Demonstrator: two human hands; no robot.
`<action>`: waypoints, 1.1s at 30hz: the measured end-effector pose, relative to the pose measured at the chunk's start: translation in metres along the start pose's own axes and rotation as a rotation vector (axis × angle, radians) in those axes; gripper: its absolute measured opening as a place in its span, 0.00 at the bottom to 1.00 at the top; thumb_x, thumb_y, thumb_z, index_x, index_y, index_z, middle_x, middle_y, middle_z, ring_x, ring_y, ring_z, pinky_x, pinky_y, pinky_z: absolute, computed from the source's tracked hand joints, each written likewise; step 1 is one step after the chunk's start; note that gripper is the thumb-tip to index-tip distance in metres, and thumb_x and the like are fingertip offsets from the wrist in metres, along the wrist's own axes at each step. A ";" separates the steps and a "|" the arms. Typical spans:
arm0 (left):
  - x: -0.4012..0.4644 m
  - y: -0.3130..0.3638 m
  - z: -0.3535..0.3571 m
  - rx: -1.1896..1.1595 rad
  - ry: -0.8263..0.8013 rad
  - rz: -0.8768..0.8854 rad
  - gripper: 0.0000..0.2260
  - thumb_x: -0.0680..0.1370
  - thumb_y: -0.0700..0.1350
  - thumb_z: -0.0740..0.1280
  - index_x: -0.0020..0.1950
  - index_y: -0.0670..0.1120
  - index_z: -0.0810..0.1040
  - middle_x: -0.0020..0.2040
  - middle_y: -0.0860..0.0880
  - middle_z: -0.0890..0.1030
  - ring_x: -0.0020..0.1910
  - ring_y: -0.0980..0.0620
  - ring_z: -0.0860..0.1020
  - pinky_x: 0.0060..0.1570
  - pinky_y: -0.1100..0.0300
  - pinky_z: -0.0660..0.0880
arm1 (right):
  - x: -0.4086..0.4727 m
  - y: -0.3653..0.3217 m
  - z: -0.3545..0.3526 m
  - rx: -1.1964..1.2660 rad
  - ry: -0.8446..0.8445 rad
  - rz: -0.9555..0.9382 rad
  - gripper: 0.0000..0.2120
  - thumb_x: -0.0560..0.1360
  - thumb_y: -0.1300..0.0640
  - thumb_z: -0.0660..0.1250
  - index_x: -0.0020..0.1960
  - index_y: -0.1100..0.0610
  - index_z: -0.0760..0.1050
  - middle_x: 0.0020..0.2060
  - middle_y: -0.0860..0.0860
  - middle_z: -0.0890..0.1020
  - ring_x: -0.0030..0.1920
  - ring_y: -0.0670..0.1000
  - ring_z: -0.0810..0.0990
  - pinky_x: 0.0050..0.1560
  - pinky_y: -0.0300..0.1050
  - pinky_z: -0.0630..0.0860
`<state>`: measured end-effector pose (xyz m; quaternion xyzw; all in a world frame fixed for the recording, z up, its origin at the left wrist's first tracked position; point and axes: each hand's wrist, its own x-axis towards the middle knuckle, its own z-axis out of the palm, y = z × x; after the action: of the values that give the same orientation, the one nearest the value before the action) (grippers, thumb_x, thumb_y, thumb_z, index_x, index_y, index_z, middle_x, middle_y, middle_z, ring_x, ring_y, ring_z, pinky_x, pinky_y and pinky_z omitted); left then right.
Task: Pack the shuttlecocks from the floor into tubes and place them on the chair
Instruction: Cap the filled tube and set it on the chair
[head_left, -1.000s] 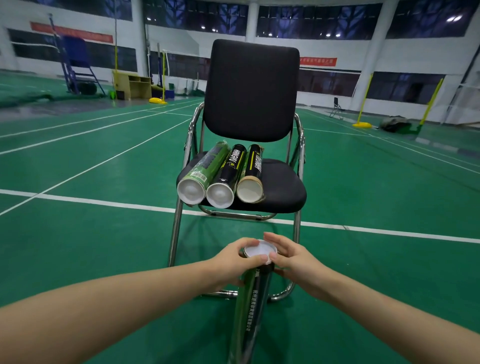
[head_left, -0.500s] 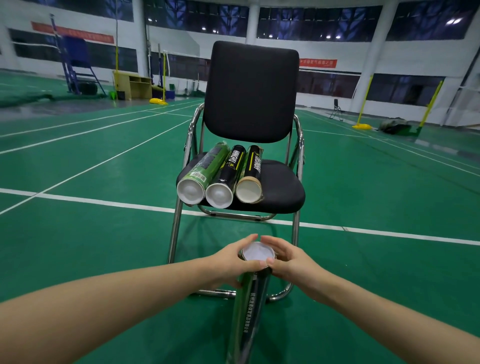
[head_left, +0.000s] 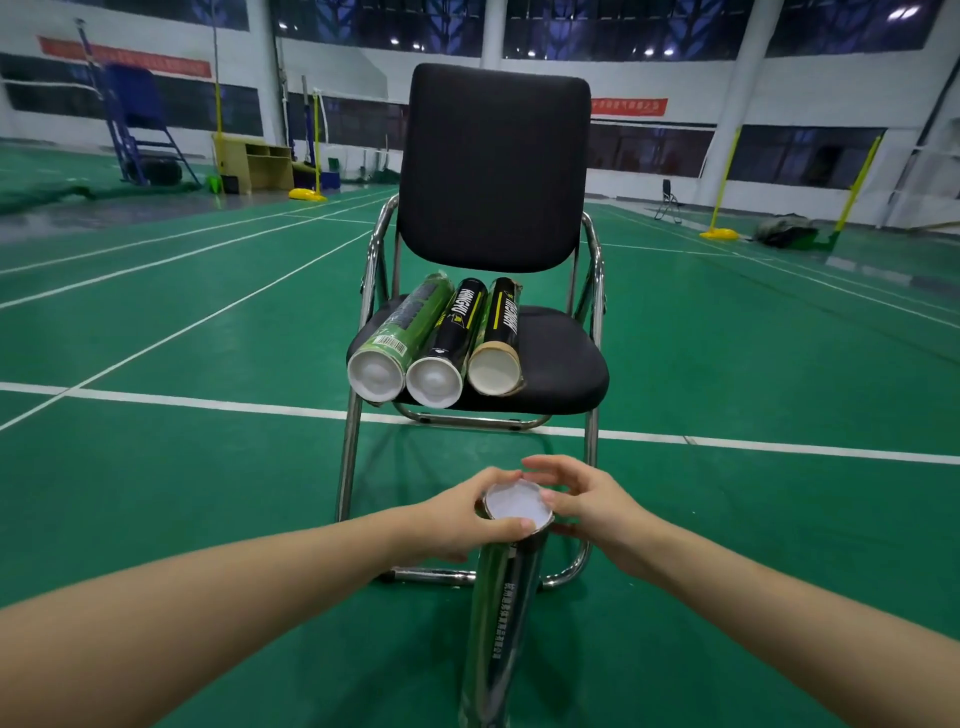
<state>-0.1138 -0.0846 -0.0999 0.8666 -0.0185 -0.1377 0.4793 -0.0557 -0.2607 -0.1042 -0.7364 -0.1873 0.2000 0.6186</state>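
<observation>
A dark shuttlecock tube (head_left: 498, 623) stands upright in front of me, capped with a white lid (head_left: 517, 505). My left hand (head_left: 462, 519) grips the tube's top, thumb across the lid's near edge. My right hand (head_left: 587, 501) touches the lid's right rim with curled fingers arched over its far side. On the black chair's seat (head_left: 563, 364) lie three tubes side by side: a green one (head_left: 410, 327), a black one (head_left: 457, 332) and a black one with a brown rim (head_left: 501, 327). No loose shuttlecocks are visible.
The chair's chrome legs (head_left: 353, 457) stand just beyond the held tube on the green court floor (head_left: 182, 493) with white lines. Yellow net posts (head_left: 719, 208), a wooden desk (head_left: 254, 166) and a blue umpire stand (head_left: 135, 119) are far behind.
The tube has stayed in place between my hands. My right hand's fingers have lifted and spread over the lid's far edge, and my left thumb has slid onto the lid's near rim.
</observation>
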 end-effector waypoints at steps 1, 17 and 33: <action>0.000 0.000 0.001 0.010 0.004 0.012 0.29 0.75 0.56 0.68 0.74 0.58 0.60 0.66 0.54 0.66 0.60 0.52 0.73 0.57 0.54 0.76 | 0.000 -0.001 0.000 0.010 -0.008 0.011 0.16 0.75 0.68 0.61 0.57 0.51 0.74 0.56 0.51 0.78 0.50 0.51 0.79 0.48 0.44 0.77; -0.002 -0.020 0.010 0.000 0.027 0.089 0.28 0.75 0.60 0.66 0.73 0.65 0.58 0.71 0.54 0.64 0.69 0.54 0.66 0.70 0.53 0.65 | 0.000 -0.012 0.017 0.029 0.184 0.170 0.11 0.75 0.67 0.62 0.54 0.57 0.73 0.45 0.53 0.78 0.42 0.50 0.77 0.36 0.38 0.76; 0.003 -0.017 0.007 0.118 0.020 0.066 0.29 0.77 0.59 0.64 0.74 0.65 0.55 0.64 0.51 0.66 0.65 0.52 0.68 0.64 0.61 0.64 | 0.020 -0.012 0.024 -0.079 0.278 0.206 0.08 0.74 0.67 0.62 0.50 0.57 0.71 0.49 0.59 0.77 0.44 0.54 0.76 0.34 0.40 0.71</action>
<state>-0.1140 -0.0815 -0.1185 0.8936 -0.0503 -0.1119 0.4318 -0.0521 -0.2284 -0.0975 -0.7959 -0.0313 0.1512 0.5854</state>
